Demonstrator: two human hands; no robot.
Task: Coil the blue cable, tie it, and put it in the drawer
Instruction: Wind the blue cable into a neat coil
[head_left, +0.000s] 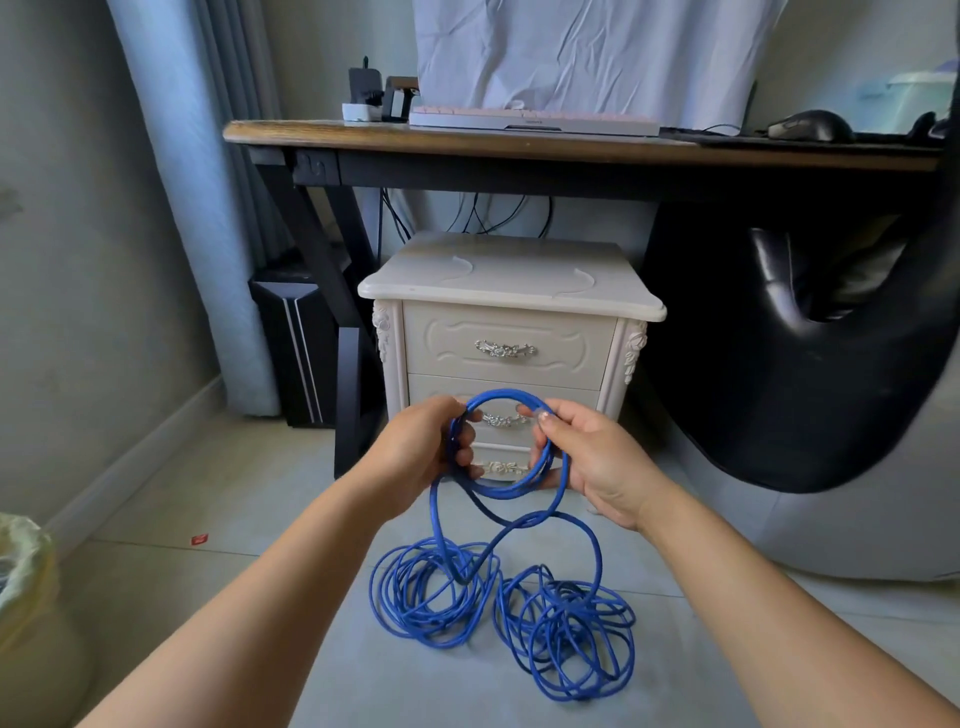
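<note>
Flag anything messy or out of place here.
Most of the blue cable lies in two loose, tangled heaps on the floor. A small red scrap lies on it at left.

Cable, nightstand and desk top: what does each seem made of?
Cable: blue plastic or rubber jacket, smooth, bending in loose loops. Nightstand: probably painted wood or board, cream, satin, with moulded relief; handles look like silvery metal. Desk top: brown wood or wood-look veneer, grain visible, matte.

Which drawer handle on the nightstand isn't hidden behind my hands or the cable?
The top drawer's handle: it shows whole above the held loop. The lower ones sit behind the blue cable gripped by the left hand and right hand.
</note>
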